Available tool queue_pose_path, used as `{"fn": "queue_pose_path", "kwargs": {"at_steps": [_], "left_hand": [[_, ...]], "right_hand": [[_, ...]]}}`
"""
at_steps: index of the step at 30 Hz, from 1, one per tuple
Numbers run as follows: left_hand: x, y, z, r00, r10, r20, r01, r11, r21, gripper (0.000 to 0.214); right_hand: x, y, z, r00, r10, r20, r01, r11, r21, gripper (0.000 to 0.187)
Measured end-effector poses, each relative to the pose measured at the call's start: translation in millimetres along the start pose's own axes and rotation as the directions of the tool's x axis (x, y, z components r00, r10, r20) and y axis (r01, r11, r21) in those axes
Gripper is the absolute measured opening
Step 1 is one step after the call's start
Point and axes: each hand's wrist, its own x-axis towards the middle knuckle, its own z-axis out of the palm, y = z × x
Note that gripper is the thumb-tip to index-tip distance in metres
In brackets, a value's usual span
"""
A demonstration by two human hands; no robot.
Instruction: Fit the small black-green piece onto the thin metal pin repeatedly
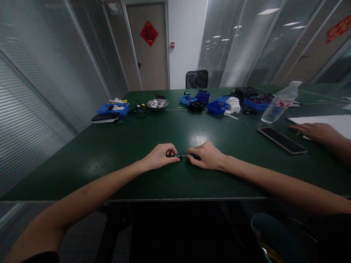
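Fingers of the left hand, near the middle of the frame, pinch a small dark object with a green patch, thumb below and fingertips above. Much of it is hidden inside the grip, and it is too small and blurred to identify. Just to its right, the right hand has its fingers curled in around a dark item, mostly covered by thumb and knuckles; its shape cannot be told. A thin pale sliver shows in the gap between the hands, and I cannot tell to which of the two pieces it belongs. Both hands rest low over the green table.

At the right edge another person's hand lies by a white sheet, partly covering it; that arm and the sheet are both cut off by the frame. Left of it lies a phone with a dark screen, and above the phone stands a clear bottle, seen slanted, its red marking unreadable. In the upper middle, a metal bowl holds contents too blurred to name. At lower right, beneath the table edge, a teal-rimmed container is lost largely in shadow.
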Motion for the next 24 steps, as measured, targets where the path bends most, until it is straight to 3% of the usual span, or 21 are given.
{"fn": "queue_pose_path", "kwargs": {"at_steps": [24], "left_hand": [[4.5,13.5,7.9,0.999,0.02,0.035,-0.023,0.996,0.086,0.027]], "right_hand": [[3.8,-3.8,2.2,0.997,-0.08,0.006,0.08,0.996,-0.033,0.039]]}}
